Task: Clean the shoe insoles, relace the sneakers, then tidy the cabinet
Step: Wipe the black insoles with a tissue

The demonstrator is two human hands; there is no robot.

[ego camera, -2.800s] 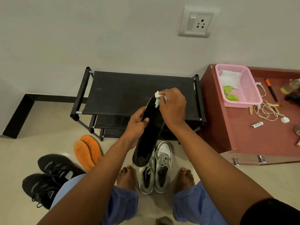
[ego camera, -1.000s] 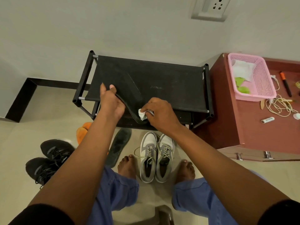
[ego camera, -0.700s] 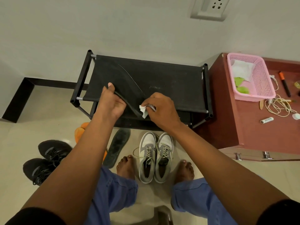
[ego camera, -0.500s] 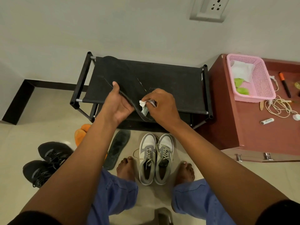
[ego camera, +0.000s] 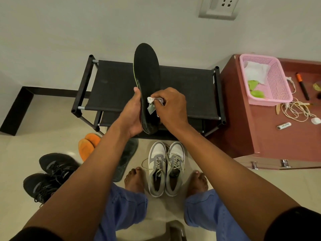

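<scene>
Head view: insole [ego camera: 147, 75] upright in left hand [ego camera: 132, 115].

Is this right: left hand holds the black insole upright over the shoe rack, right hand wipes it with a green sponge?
Not quite. The head view shows the right hand wiping with a small white wipe, not a green sponge. The rest holds: the left hand holds the black insole upright over the shoe rack.

The second black insole [ego camera: 126, 160] on the floor is largely hidden by the left forearm. The wall socket [ego camera: 219, 8] is cut off by the top edge. The print on the small white tube [ego camera: 283, 126] cannot be read.
</scene>
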